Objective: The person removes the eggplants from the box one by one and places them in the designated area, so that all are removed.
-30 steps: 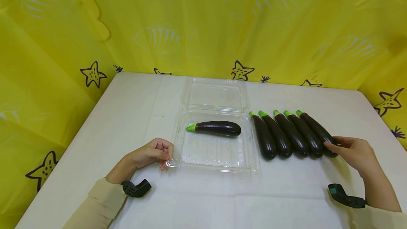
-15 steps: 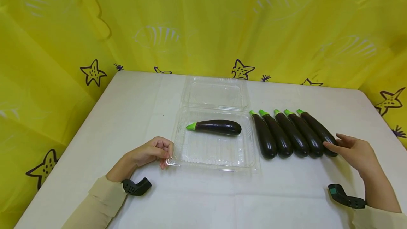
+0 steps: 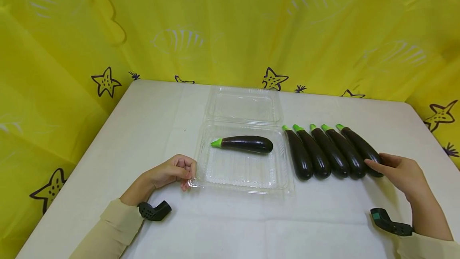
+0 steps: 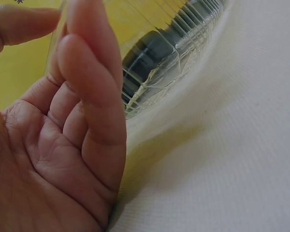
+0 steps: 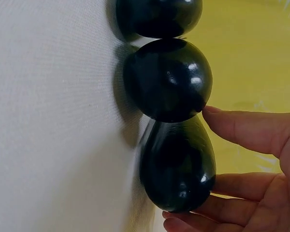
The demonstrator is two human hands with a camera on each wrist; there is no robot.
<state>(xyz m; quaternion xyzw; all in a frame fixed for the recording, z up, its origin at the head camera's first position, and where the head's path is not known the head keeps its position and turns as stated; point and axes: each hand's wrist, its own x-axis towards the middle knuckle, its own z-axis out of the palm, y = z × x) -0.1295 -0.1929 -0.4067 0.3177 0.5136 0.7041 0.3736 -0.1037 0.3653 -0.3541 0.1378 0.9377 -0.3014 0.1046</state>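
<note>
My left hand (image 3: 176, 172) pinches the near left corner of a clear plastic clamshell container (image 3: 244, 190), its lid (image 3: 244, 107) folded back flat. One eggplant (image 3: 248, 144) with a green stem end lies crosswise in the base. To the right of the container, several dark eggplants lie side by side, green ends away from me. My right hand (image 3: 404, 173) has its thumb and fingers on either side of the rightmost eggplant (image 3: 363, 147), near its blunt end. In the right wrist view, the thumb tip is close to the neighbouring eggplant (image 5: 169, 79), and the fingers touch the outermost one (image 5: 179, 166).
A white cloth (image 3: 223, 227) covers the table. Behind it and at both sides hangs a yellow curtain (image 3: 230, 31) with sea-creature drawings. The leftmost loose eggplant (image 3: 298, 155) lies close against the container's right rim.
My right fingers lift slightly off the rightmost eggplant, then settle against it again. The left hand, the container and the eggplants stay practically where they were.
</note>
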